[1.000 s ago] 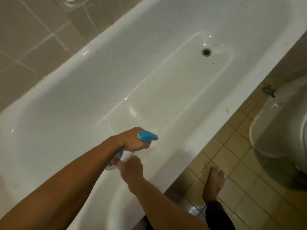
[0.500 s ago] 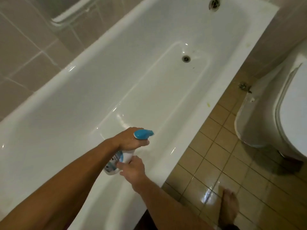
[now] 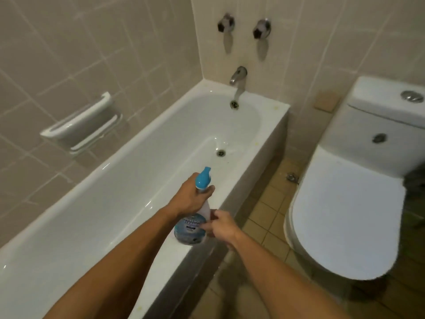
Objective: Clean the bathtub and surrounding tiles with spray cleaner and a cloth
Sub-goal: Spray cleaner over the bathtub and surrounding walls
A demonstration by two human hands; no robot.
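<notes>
Spray bottle: white plastic spray bottle with a blue trigger head and a blue label (image 3: 195, 217), upright, nozzle pointing away from the person toward the far end of the tub; its base sits at or just above the near rim of the tub, contact not discernible.
Left hand: left hand (image 3: 190, 196) wrapped around the bottle neck directly below the blue head, fingers curled round it, thumb on the near side.
Right hand: right hand (image 3: 219, 225) at the lower body of the bottle, fingertips pinching the right side at label height; the bottle lies to the left of this hand and between the two hands.
Grip relation: left hand high on the neck, right hand low on the body; blue head protrudes above the left hand, bottle base below both.
Bathtub: white enamelled rectangular bathtub (image 3: 96, 217), running from lower left to the tiled end wall; round metal floor drain (image 3: 220, 153) near the far end, overflow fitting (image 3: 234, 104) on the end wall of the tub.
Spout: chrome wall spout (image 3: 238, 77) above the overflow, two chrome tap handles (image 3: 243, 26) higher on the wall.
Wall tiles: beige square wall tiles (image 3: 69, 42) along the left, carrying a white ceramic soap holder (image 3: 80, 122).
Toilet: white toilet with closed lid (image 3: 345, 212) on the right, beside the tub on tan floor tiles (image 3: 264, 217).
</notes>
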